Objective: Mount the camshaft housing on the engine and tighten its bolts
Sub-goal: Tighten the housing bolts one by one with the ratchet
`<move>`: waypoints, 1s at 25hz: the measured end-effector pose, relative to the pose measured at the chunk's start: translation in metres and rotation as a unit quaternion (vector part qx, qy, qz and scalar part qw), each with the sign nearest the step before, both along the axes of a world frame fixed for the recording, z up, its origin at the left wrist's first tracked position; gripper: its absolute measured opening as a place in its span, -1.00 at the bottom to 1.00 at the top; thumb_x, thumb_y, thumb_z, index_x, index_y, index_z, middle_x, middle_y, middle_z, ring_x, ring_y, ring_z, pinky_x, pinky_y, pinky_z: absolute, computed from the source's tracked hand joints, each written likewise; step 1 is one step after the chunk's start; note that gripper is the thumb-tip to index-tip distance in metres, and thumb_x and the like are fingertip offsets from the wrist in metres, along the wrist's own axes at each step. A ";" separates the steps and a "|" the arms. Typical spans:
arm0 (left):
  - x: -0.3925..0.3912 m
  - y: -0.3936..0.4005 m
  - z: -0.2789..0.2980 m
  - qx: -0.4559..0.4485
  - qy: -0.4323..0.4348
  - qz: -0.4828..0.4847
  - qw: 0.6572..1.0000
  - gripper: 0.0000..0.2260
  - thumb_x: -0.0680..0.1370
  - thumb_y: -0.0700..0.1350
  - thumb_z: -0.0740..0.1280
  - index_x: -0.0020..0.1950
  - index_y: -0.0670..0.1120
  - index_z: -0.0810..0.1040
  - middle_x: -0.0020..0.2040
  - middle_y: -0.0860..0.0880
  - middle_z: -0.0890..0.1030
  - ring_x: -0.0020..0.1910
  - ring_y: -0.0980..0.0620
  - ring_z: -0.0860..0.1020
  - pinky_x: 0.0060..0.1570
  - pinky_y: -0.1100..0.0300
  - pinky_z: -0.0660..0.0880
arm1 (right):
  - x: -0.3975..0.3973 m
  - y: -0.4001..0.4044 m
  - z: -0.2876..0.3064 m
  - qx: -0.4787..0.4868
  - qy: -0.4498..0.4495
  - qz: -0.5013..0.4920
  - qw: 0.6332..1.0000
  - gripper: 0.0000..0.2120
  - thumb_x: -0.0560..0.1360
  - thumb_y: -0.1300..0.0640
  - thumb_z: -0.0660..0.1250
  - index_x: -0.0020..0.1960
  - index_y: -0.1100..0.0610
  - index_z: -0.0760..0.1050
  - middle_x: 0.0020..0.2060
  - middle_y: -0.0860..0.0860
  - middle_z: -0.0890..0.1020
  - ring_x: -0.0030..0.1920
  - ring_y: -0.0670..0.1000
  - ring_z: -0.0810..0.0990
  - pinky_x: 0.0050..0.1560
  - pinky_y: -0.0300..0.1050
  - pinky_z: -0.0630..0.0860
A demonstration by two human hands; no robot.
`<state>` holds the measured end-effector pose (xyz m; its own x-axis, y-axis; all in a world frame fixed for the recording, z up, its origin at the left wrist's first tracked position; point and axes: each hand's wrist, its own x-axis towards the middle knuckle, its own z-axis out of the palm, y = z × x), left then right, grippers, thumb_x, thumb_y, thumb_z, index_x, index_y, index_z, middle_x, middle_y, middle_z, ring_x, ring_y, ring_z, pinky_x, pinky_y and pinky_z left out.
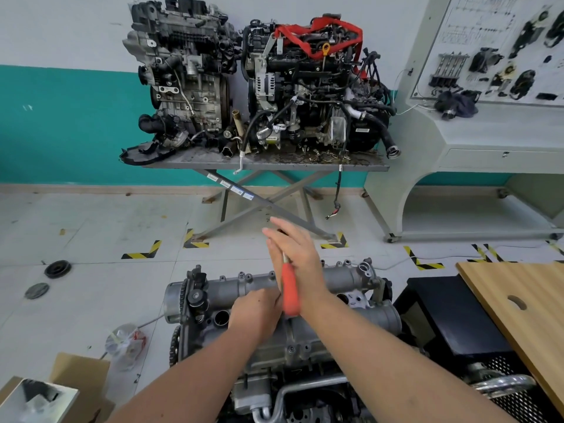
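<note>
Two hands on a red-handled tool [290, 296], ribbed grey metal camshaft housing [265, 288]

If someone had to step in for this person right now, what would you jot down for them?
Right hand: fingers straight, palm against the upper shaft of the orange-handled tool, which stands roughly upright over the camshaft housing.
Left hand: low on the housing at the foot of the tool; what its fingers grip is hidden.
Housing: already sitting on the engine, several bolts showing along its far edge.
Done: housing placed.
Left: tightening appears under way on one bolt near the middle; I cannot tell which bolts are already tight, so check each one.
</note>
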<state>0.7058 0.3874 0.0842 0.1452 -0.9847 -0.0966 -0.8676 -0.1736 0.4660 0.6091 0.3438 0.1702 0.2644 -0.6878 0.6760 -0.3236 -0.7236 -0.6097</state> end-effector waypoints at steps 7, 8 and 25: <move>-0.002 0.000 0.009 -0.014 -0.053 -0.021 0.998 -0.69 0.70 0.09 0.02 -0.10 0.00 0.44 -0.30 0.03 0.52 -0.21 -0.09 0.59 -0.34 0.13 0.36 | -0.014 -0.014 0.021 -0.179 0.356 -0.012 0.917 -0.47 0.60 -0.12 0.11 0.44 0.17 0.42 0.09 0.08 0.58 0.10 0.17 0.52 0.08 0.11 0.50; -0.002 -0.001 0.009 -0.012 -0.061 -0.027 0.998 -0.69 0.70 0.09 0.01 -0.05 0.00 0.46 -0.26 0.01 0.56 -0.20 -0.10 0.60 -0.31 0.12 0.37 | -0.015 -0.015 0.025 -0.164 0.391 -0.002 0.905 -0.40 0.62 -0.20 0.03 0.50 0.15 0.33 0.12 0.07 0.55 0.12 0.15 0.49 0.14 0.09 0.47; 0.000 0.001 0.005 -0.017 -0.053 -0.042 0.998 -0.63 0.67 0.21 0.02 -0.20 0.04 0.37 -0.14 0.00 0.62 -0.09 -0.10 0.60 -0.15 0.04 0.42 | 0.002 0.001 0.056 0.607 -0.239 0.137 0.745 -0.78 0.61 0.26 0.22 -0.21 0.17 0.48 -0.40 0.01 0.58 -0.24 0.03 0.65 -0.19 -0.19 0.37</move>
<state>0.7054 0.3886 0.0889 0.0704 -0.9962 -0.0508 -0.9234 -0.0843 0.3745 0.6113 0.3451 0.2262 0.4355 -0.8338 -0.3394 0.1983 0.4566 -0.8673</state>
